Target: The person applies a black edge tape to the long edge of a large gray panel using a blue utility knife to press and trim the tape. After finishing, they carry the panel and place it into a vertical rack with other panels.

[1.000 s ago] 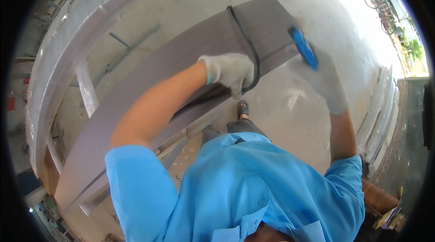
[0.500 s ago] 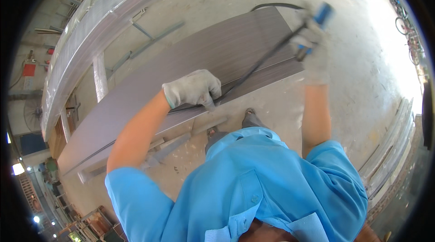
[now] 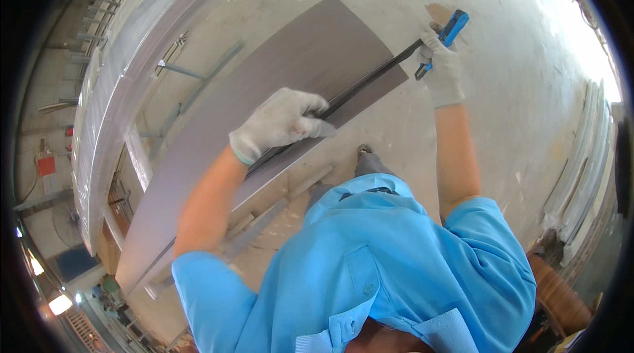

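A long black flexible strip runs along a groove in a brown-grey panel. My gloved left hand curls over the strip near the panel's near edge, thumb a little apart from the fingers. Past the panel's right end, my gloved right hand grips the strip's far end, which is pulled taut between both hands. That same hand also holds a blue utility knife, its dark tip pointing down toward the left. The fingers partly hide the knife's middle.
Left of the panel stands a long plastic-wrapped piece on legs. Grey metal bars lie near my feet. Wrapped lengths rest on the floor at the right. A fan is at the far left.
The strip's loose loop beyond the right hand is no longer visible, and the strip now looks straighter. My right hand has shifted slightly left and slowed. The left hand's thumb has opened somewhat.
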